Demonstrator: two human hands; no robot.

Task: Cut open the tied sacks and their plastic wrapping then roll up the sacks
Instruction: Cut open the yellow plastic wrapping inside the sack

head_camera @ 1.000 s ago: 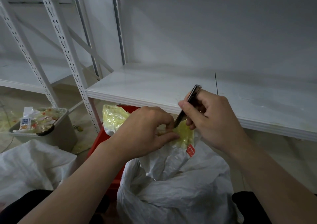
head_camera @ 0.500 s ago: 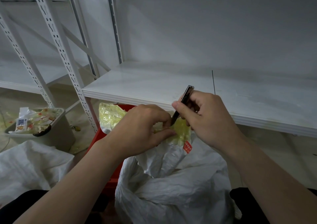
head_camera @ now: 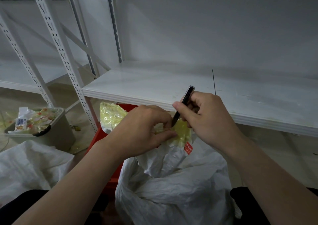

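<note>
**A:** ok so where are we at with this one?

**B:** We've got the white sack [head_camera: 172, 190] sitting right in front of us, low down between our knees and just below the front edge of the white shelf [head_camera: 154, 87]. Its top is bunched up, with the yellow plastic wrapping [head_camera: 183, 131] poking out. There's a little red tag [head_camera: 188, 149] on it too, print too small to read.

**A:** and the hands?

**B:** Our left hand [head_camera: 142, 130] has the wrapping pinched between thumb and fingers, a narrow grip right at the neck. Our right hand [head_camera: 206, 119] is curled round the handle of the knife [head_camera: 185, 102], a tight grip with the thumb along the side. The knife is tilted with its tip down against the yellow plastic, right by our left fingertips. We honestly can't tell if it's through the plastic.

**A:** what else is lying about?

**B:** A red crate [head_camera: 103, 138] is just beside the sack on the left, with more yellow plastic on top. Further left a grey bin [head_camera: 56, 135] is stuffed with scraps, and a second sack [head_camera: 31, 164] lies crumpled on the floor near it.
</note>
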